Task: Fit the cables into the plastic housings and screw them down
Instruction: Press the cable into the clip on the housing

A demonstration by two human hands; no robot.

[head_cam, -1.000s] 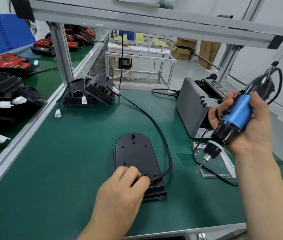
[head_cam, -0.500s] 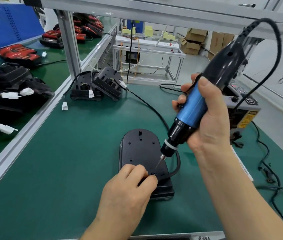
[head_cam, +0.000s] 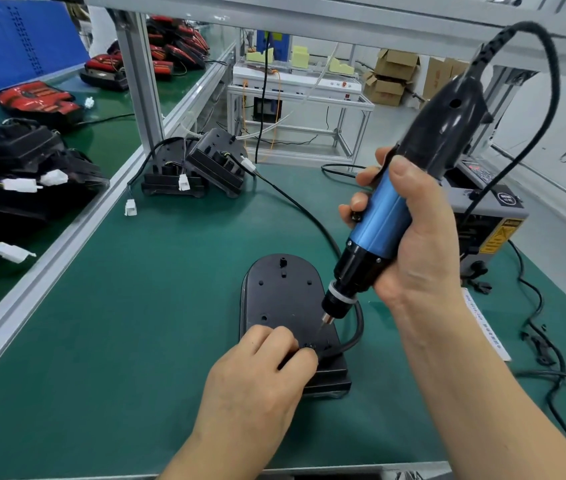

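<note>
Housing (head_cam: 281, 296) held by curled left hand (head_cam: 253, 379); right hand (head_cam: 416, 244) grips tilted screwdriver (head_cam: 381, 220).

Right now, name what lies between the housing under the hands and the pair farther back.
In the head view, only bare green mat, with the black cable running across its right side.

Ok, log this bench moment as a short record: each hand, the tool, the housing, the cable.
right hand: grips the electric screwdriver, tilted, bit pointing down at the housing
left hand: curled fingers rest on the housing's near end; any pinch is hidden
housing: black, lying flat on the green mat
cable: black, meets the housing's near end beside the left fingers
bit contact: cannot tell
</note>
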